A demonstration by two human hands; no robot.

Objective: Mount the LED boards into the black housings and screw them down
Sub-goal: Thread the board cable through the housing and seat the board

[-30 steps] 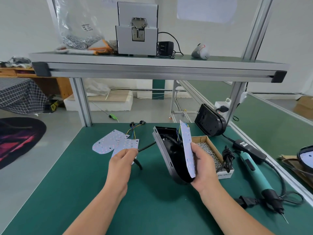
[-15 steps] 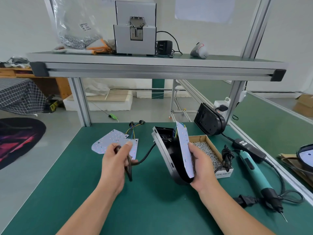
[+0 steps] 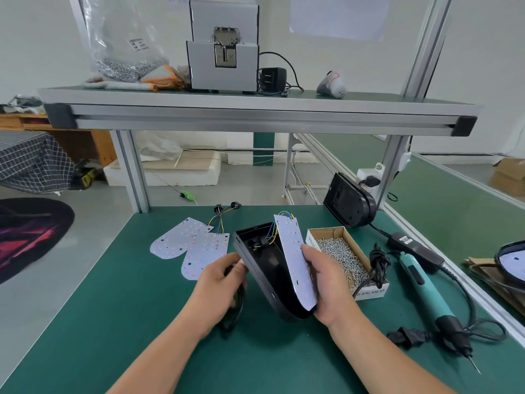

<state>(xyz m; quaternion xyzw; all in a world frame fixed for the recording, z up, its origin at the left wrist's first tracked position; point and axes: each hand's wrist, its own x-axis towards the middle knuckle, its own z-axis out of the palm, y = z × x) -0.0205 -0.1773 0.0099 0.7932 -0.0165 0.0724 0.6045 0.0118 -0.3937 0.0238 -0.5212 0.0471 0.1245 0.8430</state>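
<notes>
Housing [image 3: 270, 271] tilted, LED board [image 3: 295, 260] upright — cable [image 3: 240, 307] looped

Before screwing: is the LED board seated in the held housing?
Not seated: the white LED board leans out of the black plastic housing.

green bench [image 3: 142, 322] | LED boards [image 3: 181, 243] | screw box [image 3: 372, 292] | electric screwdriver [image 3: 426, 285]

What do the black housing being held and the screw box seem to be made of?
Black housing: probably moulded plastic, satin black; its rounded rim carries soft highlights, though coated metal is not excluded. Screw box: cardboard, matte brown inside, white printed outside; thin folded walls show it.
</notes>
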